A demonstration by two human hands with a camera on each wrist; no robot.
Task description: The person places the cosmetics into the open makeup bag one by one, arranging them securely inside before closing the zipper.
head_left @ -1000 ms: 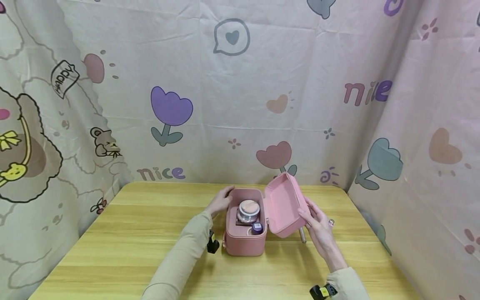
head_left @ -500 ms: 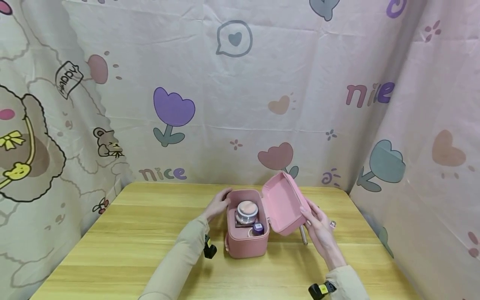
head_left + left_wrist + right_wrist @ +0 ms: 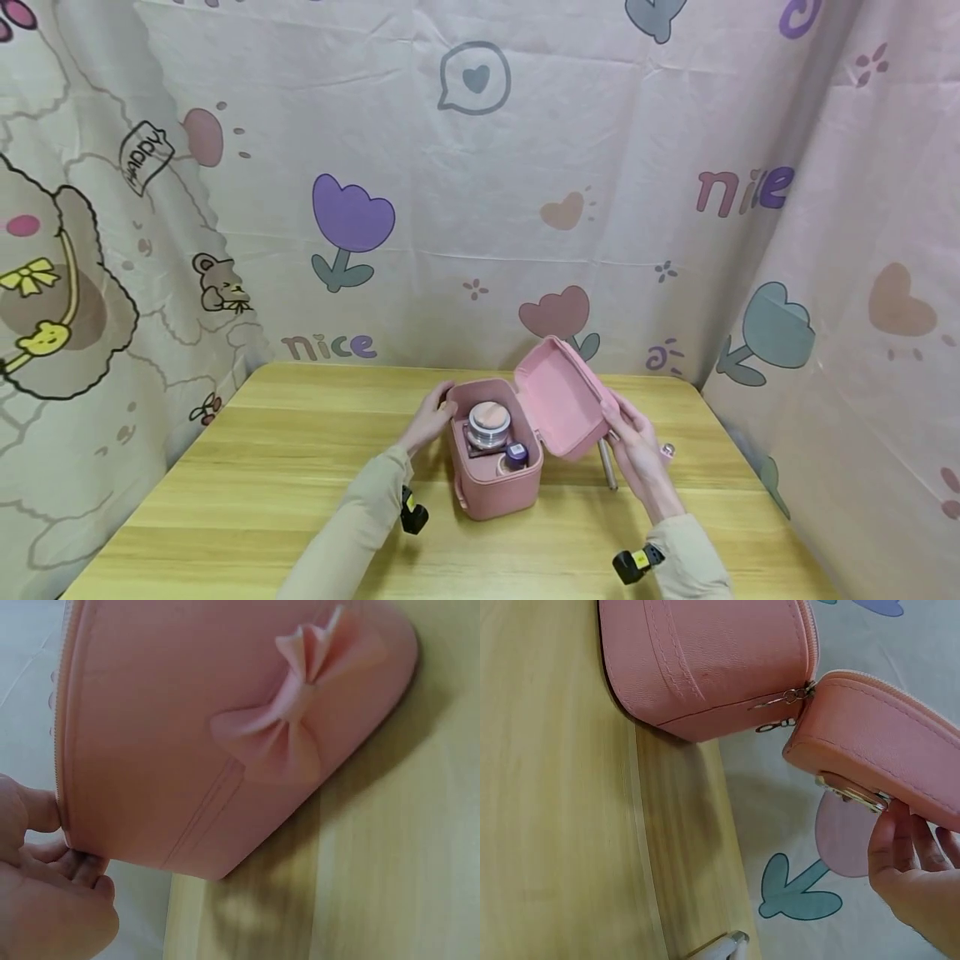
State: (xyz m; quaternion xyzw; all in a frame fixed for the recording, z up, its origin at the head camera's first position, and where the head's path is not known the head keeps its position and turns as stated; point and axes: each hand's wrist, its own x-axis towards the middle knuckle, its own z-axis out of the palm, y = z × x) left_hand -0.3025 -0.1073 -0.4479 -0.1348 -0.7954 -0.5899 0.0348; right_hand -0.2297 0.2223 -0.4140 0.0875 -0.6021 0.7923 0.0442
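Observation:
A pink case (image 3: 497, 498) stands on the table with its lid (image 3: 564, 400) swung open to the right. Inside lie a round silver-rimmed jar (image 3: 489, 425) and a small dark-capped bottle (image 3: 516, 456). The left hand (image 3: 429, 419) grips the far left corner of the case's rim; in the left wrist view its thumb and fingers (image 3: 52, 885) pinch the zippered edge near a pink bow (image 3: 292, 705). The right hand (image 3: 636, 442) holds the lid's outer right edge, and the right wrist view shows its fingers (image 3: 904, 840) at the lid beside a gold metal fitting (image 3: 851, 793).
A slim silver tube (image 3: 607, 465) lies on the wooden table (image 3: 300, 483) below the lid. A small pinkish item with a shiny top (image 3: 667, 451) is right of the right hand. Patterned curtains (image 3: 480, 167) stand behind and at both sides.
The case has turned slightly, its far end shifting left and its near end right. Both hands have moved along with it, the left hand a little to the left.

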